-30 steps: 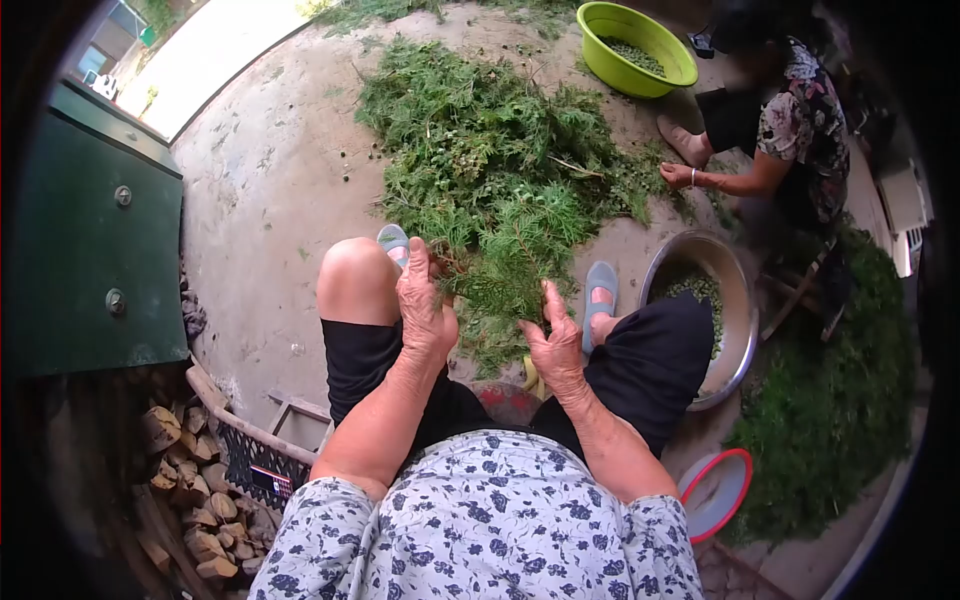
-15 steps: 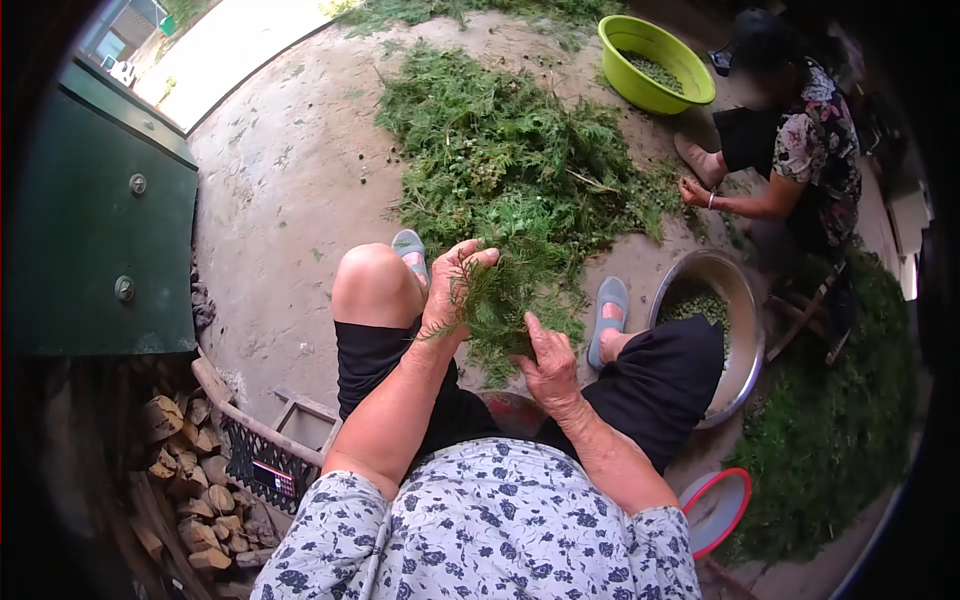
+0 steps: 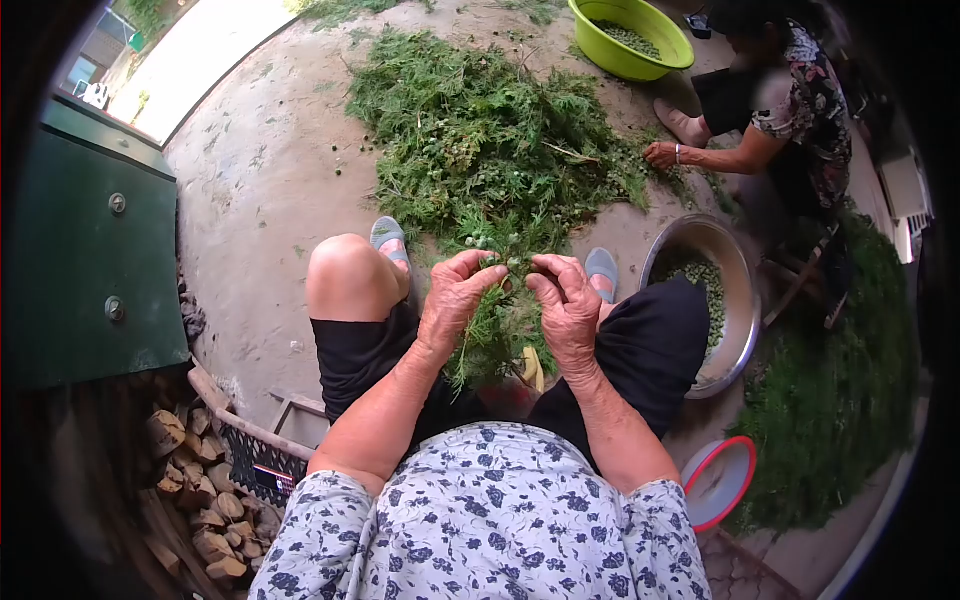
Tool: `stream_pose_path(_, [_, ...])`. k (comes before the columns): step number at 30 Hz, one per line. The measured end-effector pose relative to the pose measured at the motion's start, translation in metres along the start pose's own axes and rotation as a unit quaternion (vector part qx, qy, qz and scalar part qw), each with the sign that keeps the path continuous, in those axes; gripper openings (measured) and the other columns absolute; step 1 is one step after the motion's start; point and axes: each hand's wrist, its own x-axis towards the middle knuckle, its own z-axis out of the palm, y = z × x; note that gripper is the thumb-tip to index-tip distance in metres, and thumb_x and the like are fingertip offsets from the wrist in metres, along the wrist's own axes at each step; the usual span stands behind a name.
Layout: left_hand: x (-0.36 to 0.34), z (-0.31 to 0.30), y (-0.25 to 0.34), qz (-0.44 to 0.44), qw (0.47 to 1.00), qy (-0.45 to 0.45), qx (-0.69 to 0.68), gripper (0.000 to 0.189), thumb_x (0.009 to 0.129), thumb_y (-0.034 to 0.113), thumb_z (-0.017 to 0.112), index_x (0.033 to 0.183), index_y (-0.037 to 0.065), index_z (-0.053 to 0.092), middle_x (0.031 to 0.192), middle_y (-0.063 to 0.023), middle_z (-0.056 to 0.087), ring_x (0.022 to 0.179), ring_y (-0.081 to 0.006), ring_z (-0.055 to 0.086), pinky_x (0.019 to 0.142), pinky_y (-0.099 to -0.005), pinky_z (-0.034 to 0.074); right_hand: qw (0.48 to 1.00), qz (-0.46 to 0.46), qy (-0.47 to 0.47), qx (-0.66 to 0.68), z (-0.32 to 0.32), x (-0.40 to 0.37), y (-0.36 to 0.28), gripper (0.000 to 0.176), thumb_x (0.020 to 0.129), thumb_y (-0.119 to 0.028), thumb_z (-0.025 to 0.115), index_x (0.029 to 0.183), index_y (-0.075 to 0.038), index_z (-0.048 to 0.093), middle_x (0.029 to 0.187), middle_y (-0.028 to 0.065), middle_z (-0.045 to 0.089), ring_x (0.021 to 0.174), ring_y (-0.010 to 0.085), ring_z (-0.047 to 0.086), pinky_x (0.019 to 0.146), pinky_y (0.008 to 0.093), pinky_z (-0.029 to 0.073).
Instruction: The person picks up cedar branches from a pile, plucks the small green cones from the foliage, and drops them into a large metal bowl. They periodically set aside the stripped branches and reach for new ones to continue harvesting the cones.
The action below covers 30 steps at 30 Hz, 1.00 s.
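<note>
My left hand (image 3: 458,305) is closed on a feathery evergreen sprig (image 3: 487,325), whose green foliage hangs down below the fingers. Small round green cones (image 3: 486,243) show at the sprig's top, between my two hands. My right hand (image 3: 567,312) pinches at the sprig's right side, close to the cones; the exact spot under its fingertips is hidden. Both hands are in front of me, above the gap between my knees. Beyond them a large heap of cut evergreen branches (image 3: 480,130) lies on the ground.
A steel basin (image 3: 740,320) with green cones stands by my right knee. Farther off are a lime-green tub (image 3: 630,62) and a seated person (image 3: 790,120) reaching to the heap. A red-rimmed bowl (image 3: 738,480), split firewood (image 3: 200,490) and a green metal cabinet (image 3: 100,240) flank me.
My hands have come together at the sprig's top, the right one moving up from below to pinch there. The cones are now visible. The whole view has shifted slightly.
</note>
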Motion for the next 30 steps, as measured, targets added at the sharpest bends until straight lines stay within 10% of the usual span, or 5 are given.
stream_pose_path(8, [-0.005, 0.001, -0.011, -0.034, 0.989, 0.007, 0.145, 0.009, 0.081, 0.010, 0.061, 0.081, 0.002, 0.058, 0.064, 0.0038, 0.051, 0.056, -0.0043, 0.045, 0.050, -0.0194, 0.036, 0.999, 0.025, -0.035, 0.005, 0.006, -0.001, -0.002, 0.016, 0.074, -0.004, 0.067, 0.088, -0.001, 0.061, 0.079, 0.0062, 0.057, 0.068, 0.0152, 0.058, 0.060, 0.0261, 0.046])
stream_pose_path(11, [-0.007, 0.005, -0.012, -0.052, 0.994, 0.029, 0.093, 0.011, 0.077, 0.011, 0.060, 0.072, 0.002, 0.055, 0.058, 0.0042, 0.049, 0.052, -0.0028, 0.043, 0.045, -0.0213, 0.034, 0.979, 0.169, -0.063, 0.099, 0.001, -0.002, -0.004, 0.012, 0.078, -0.003, 0.064, 0.089, 0.001, 0.060, 0.078, 0.0050, 0.057, 0.064, 0.0117, 0.057, 0.057, 0.0238, 0.046])
stream_pose_path(13, [-0.007, 0.005, -0.012, -0.058, 0.995, 0.031, 0.079, 0.012, 0.078, 0.013, 0.062, 0.072, 0.004, 0.056, 0.060, 0.0043, 0.050, 0.053, -0.0033, 0.044, 0.046, -0.0210, 0.035, 0.912, 0.306, -0.056, 0.267, -0.002, -0.001, 0.002, 0.012, 0.081, -0.002, 0.060, 0.092, 0.003, 0.057, 0.077, 0.0049, 0.057, 0.062, 0.0111, 0.057, 0.056, 0.0226, 0.046])
stream_pose_path(18, [-0.005, -0.002, -0.013, -0.084, 0.995, 0.015, -0.053, 0.012, 0.079, 0.013, 0.064, 0.077, 0.006, 0.054, 0.058, 0.0047, 0.046, 0.049, -0.0050, 0.041, 0.047, -0.0227, 0.037, 0.809, 0.316, 0.017, 0.495, -0.022, 0.014, -0.009, 0.019, 0.083, -0.004, 0.059, 0.100, 0.002, 0.053, 0.086, 0.0046, 0.055, 0.071, 0.0098, 0.057, 0.055, 0.0200, 0.045])
stream_pose_path(30, [-0.010, 0.006, -0.003, -0.140, 0.989, 0.013, 0.052, 0.021, 0.075, 0.021, 0.068, 0.075, 0.006, 0.053, 0.055, 0.0051, 0.043, 0.046, -0.0055, 0.041, 0.046, -0.0222, 0.036, 0.933, 0.294, -0.119, 0.173, -0.008, -0.005, 0.006, 0.018, 0.083, -0.009, 0.062, 0.097, 0.000, 0.059, 0.076, -0.0003, 0.057, 0.059, 0.0049, 0.050, 0.051, 0.0160, 0.039])
